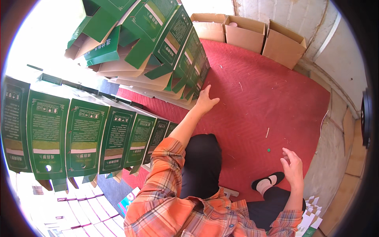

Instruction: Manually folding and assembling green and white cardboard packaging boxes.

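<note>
My left hand [206,99] reaches forward beside the lower corner of a tall stack of green cartons [173,47]. Its thumb and forefinger are spread, and nothing shows in it; whether the fingertips touch the stack I cannot tell. The stacked cartons have loose end flaps, brown on the inside. On the right, my right hand [293,168] hovers over the red mat [244,106] with fingers half curled and apart, holding nothing. Closest to it on the mat lies a small green disc [269,150], with a thin pale strip [267,132] just beyond.
A row of upright green cartons [85,138] stands along my left. Open brown cardboard boxes [284,43] line the wall at the far right. White and green folded pieces [310,217] lie at the lower right, past my black shoe [268,181]. Small scraps dot the mat.
</note>
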Tool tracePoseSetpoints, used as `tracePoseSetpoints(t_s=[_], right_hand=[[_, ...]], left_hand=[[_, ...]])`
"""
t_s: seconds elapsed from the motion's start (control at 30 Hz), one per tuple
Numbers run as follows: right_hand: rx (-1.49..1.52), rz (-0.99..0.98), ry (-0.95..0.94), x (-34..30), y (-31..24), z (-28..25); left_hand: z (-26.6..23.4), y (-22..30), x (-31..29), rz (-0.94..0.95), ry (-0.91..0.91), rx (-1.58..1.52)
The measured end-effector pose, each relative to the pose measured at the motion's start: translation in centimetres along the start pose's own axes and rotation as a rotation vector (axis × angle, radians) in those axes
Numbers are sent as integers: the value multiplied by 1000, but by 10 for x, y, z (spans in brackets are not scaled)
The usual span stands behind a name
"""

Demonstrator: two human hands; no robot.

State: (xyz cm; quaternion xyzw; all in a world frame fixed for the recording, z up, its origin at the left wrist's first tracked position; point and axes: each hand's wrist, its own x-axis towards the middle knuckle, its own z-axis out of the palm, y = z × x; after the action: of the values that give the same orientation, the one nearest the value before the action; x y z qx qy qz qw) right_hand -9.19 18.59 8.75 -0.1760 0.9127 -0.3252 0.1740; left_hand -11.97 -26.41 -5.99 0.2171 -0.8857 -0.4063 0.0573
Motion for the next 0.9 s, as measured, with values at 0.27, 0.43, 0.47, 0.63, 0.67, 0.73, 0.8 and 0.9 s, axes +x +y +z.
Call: tracePoseSetpoints(t_s=[0.27,0.43,0.47,0.63,0.67,0.73,0.8,0.9], right_hand=[[-14,0,-65,6,-3,8],[-11,72,-82,8,-8,10],[17,62,-82,12,-12,15],[-51,63,-125,17,-11,16],[-37,43,-141,22,-12,20],[17,30,-166,30,-12,27],[-49,111,-165,28,-7,25],[-92,17,-198,40,-11,29]], left_hand=[[15,-43,-14,-191,91,-159],[44,-111,-91,-505,1,-498],[36,-150,-116,-562,24,-415],[42,-237,-208,-860,213,13],[24,-264,-226,-866,236,40],[-13,-305,-253,-617,650,-152],[24,-279,-241,-731,640,-212],[-3,-277,-246,-936,760,-413]])
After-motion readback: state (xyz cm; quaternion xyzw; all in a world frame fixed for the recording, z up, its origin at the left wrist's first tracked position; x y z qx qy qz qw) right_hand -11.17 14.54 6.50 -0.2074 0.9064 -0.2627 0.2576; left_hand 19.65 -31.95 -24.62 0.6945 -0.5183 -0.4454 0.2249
